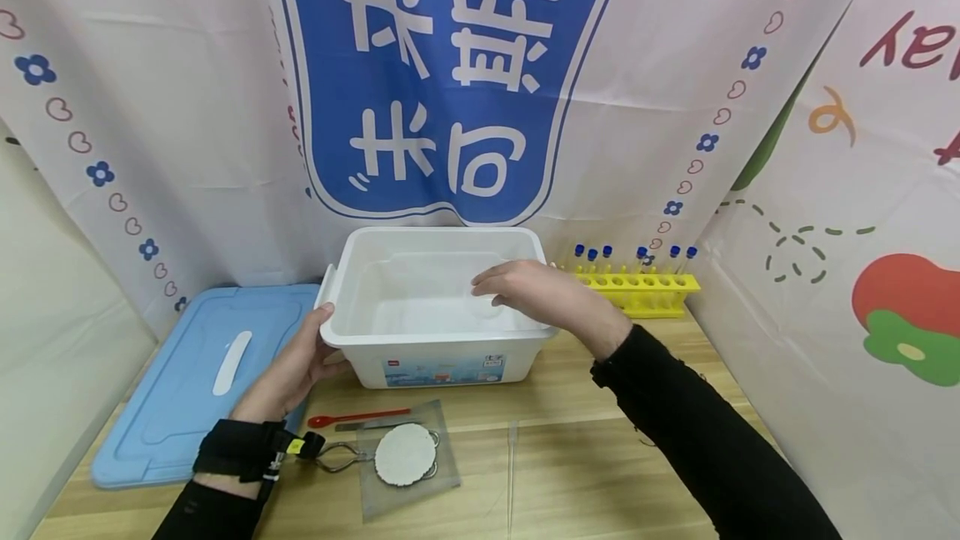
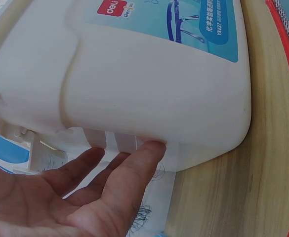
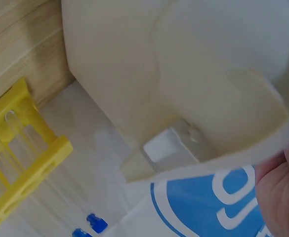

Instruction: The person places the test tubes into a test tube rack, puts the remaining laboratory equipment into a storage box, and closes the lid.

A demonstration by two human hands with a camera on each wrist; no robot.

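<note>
A white plastic storage box [image 1: 442, 361] with a printed label stands at the back middle of the table. My left hand [image 1: 296, 352] grips its left end, thumb at the rim and fingers against the side wall [image 2: 119, 106] below. My right hand [image 1: 536, 294] reaches over the right rim into the box, fingers pointing left and bent down. A faint clear round outline [image 1: 490, 309] shows just below those fingers; I cannot tell whether they hold it. In the right wrist view only part of the right hand [image 3: 281, 195] shows, past the box's rim.
A blue lid [image 1: 187, 390] lies left. In front are a red spoon [image 1: 326, 421], tongs [image 1: 341, 457], a white round pad [image 1: 406, 455] on a grey mesh sheet [image 1: 375, 498] and a thin glass rod [image 1: 512, 473]. A yellow rack [image 1: 637, 302] with blue-capped tubes stands right.
</note>
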